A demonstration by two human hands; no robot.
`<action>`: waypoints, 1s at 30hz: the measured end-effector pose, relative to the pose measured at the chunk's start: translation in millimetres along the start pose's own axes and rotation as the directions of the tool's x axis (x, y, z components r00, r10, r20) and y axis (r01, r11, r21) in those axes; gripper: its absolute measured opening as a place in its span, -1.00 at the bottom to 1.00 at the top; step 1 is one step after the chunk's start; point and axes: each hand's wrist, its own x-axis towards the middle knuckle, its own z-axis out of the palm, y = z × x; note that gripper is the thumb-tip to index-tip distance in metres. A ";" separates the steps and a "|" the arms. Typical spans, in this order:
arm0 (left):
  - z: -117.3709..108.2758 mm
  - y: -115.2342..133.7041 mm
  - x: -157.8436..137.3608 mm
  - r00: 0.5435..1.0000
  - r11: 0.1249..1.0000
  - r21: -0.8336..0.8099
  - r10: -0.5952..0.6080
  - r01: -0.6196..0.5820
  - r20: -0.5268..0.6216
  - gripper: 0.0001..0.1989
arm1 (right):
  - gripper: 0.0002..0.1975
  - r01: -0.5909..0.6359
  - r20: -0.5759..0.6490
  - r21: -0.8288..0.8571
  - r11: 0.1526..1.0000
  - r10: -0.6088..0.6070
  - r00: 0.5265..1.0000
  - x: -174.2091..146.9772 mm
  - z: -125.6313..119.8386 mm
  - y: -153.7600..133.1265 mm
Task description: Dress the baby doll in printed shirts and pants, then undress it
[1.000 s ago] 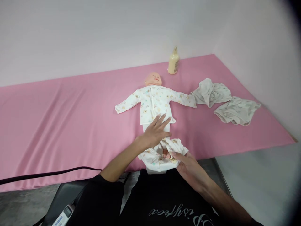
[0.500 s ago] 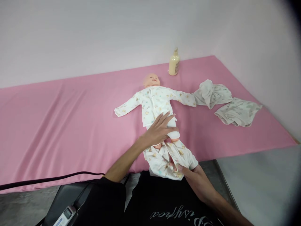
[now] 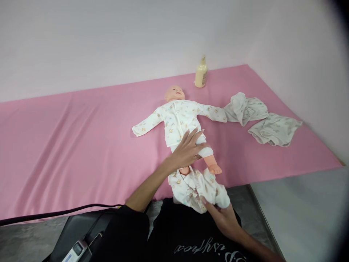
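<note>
Slightly spread fingers of the left hand [image 3: 187, 150] rest over the hip area of the doll [image 3: 177, 120], which lies face up on pink cloth [image 3: 109, 145]; the thumb and fingers of the right hand [image 3: 225, 220] are clamped on the printed pants [image 3: 188, 189], just below the doll's bare foot. Upside-down script on the black shirt [image 3: 174, 233] looks like "Pisyfrox", uncertainly; the label on the pump bottle [image 3: 201, 76] is too small to read.
</note>
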 end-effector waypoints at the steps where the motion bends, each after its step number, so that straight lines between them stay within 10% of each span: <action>1: 0.3 -1.4 -0.4 1.000 1.000 -0.013 0.003 -0.003 0.000 -0.55 | -0.56 -0.059 -0.070 0.114 0.992 0.067 0.995 1.9 1.0 -2.7; 5: 1.7 -7.6 -2.8 0.999 0.998 -0.059 0.032 -0.033 -0.017 -0.53 | -0.63 -0.180 -0.118 0.537 0.824 0.284 0.952 14.2 -1.5 -20.0; 10: 2.6 -12.2 -6.4 0.998 0.995 -0.080 0.062 -0.064 -0.020 -0.49 | -0.62 -0.239 -0.148 0.671 0.702 0.443 0.884 27.3 -11.8 -37.7; 30: 17.8 -1.8 -12.8 0.992 0.974 0.199 0.119 -0.109 -0.039 -0.48 | -0.52 -0.220 -0.240 0.687 0.692 0.502 0.831 17.9 -14.9 -73.4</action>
